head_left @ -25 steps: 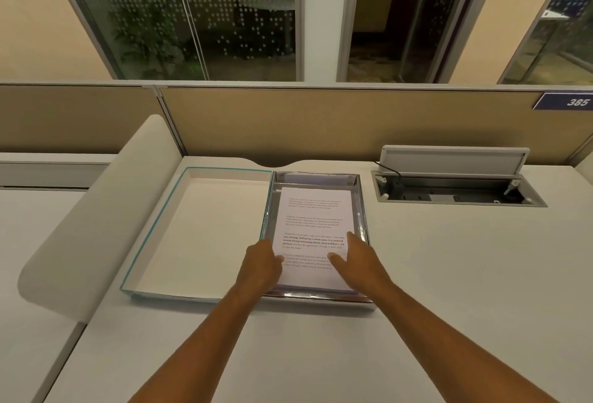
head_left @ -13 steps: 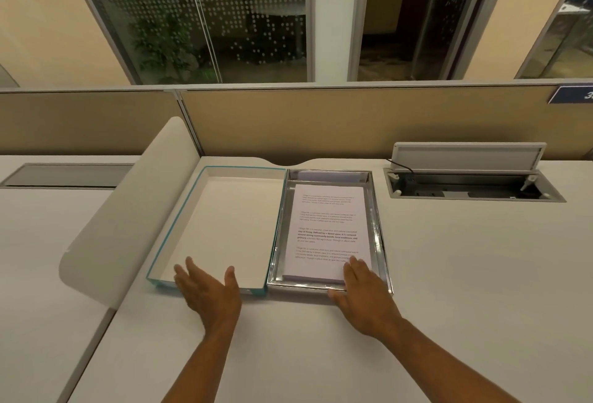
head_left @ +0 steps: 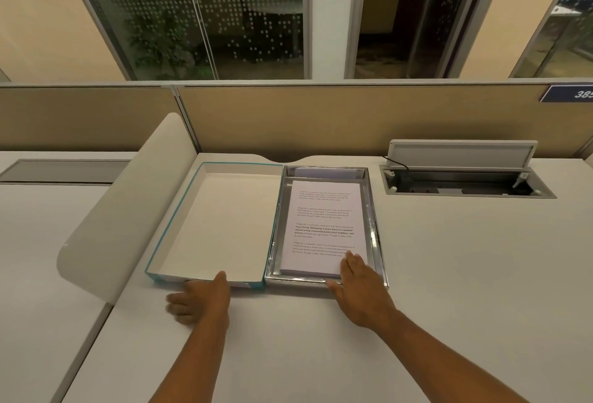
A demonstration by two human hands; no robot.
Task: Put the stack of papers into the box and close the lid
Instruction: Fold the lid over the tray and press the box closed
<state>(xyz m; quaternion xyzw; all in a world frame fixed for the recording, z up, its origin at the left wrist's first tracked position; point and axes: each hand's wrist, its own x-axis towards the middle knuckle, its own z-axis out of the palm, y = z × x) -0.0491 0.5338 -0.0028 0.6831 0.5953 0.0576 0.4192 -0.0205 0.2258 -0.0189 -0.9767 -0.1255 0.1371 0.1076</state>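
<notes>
A stack of papers (head_left: 322, 226), white with printed paragraphs on the top sheet, lies flat inside the box (head_left: 378, 242), a shallow tray with mirror-bright silvery walls. The lid (head_left: 179, 219), teal-edged with a plain white inside, lies open and flat, touching the box's left side on the desk

Blue sign (head_left: 569, 93) on partition: "385", cut off by the frame edge
Top sheet of stack of papers (head_left: 322, 226): printed paragraphs, mostly too small to read
</notes>
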